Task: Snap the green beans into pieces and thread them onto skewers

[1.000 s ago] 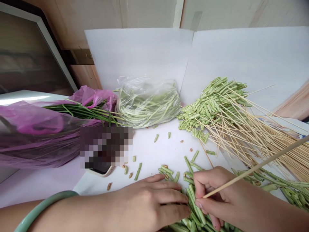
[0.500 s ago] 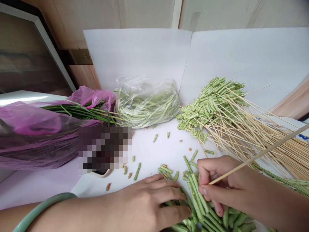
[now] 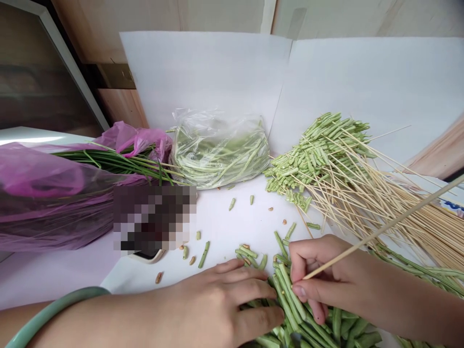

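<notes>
At the near edge of the white table [image 3: 232,222], left hand [image 3: 217,309] lies palm down, fingers spread flat on a heap of cut green beans [image 3: 304,319]. Right hand [image 3: 326,280] pinches a bamboo skewer [image 3: 384,227] between thumb and forefinger, tip at the beans. Behind: pile of skewered beans [image 3: 319,154], clear bag [image 3: 217,150] of beans, pink bag [image 3: 47,188] of greens

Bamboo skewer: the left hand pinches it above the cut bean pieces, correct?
Not quite. The head view shows the right hand pinching the bamboo skewer above the cut bean pieces; the left hand lies flat on them.
</notes>
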Demonstrator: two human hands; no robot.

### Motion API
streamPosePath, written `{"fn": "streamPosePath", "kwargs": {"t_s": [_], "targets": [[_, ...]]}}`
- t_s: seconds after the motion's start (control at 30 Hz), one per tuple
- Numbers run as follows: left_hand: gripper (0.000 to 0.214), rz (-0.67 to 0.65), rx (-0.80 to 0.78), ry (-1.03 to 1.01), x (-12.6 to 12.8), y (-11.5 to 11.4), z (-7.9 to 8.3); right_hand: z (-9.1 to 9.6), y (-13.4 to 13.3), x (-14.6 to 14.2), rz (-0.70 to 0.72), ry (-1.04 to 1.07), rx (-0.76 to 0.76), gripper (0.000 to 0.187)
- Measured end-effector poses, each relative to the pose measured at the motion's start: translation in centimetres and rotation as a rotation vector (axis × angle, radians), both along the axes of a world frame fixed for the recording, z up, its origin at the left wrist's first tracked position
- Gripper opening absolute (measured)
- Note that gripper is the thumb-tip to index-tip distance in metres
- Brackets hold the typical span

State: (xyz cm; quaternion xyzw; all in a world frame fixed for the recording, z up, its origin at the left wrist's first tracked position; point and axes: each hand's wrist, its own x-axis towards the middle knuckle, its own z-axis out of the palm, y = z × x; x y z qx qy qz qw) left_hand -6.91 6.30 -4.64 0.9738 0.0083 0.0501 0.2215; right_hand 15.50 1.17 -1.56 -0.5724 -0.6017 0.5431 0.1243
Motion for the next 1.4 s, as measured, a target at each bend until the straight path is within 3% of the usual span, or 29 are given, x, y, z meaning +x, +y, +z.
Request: {"fn": "streamPosePath", "kwargs": {"t_s": [0.47, 0.77, 1.23, 1.4], "targets": [[0.04, -0.009, -0.011, -0.023, 0.0, 0.1, -0.1, 0.6, -0.2, -0.7, 0.078, -0.202, 0.05, 0.019], [0.043, -0.028, 0.008, 0.071, 0.1, 0.1, 0.6, 0.7, -1.1, -0.8, 0.121, -0.398, 0.089, 0.015], [0.044, -0.018, 0.023, 0.082, -0.2, 0.0, 0.2, 0.9, -1.4, -0.7, 0.133, -0.478, 0.12, 0.017], [0.047, -0.018, 0.034, 0.109, -0.4, 0.0, 0.1, 0.0, -1.6, -0.5, 0.135, -0.431, 0.124, 0.017]]}}
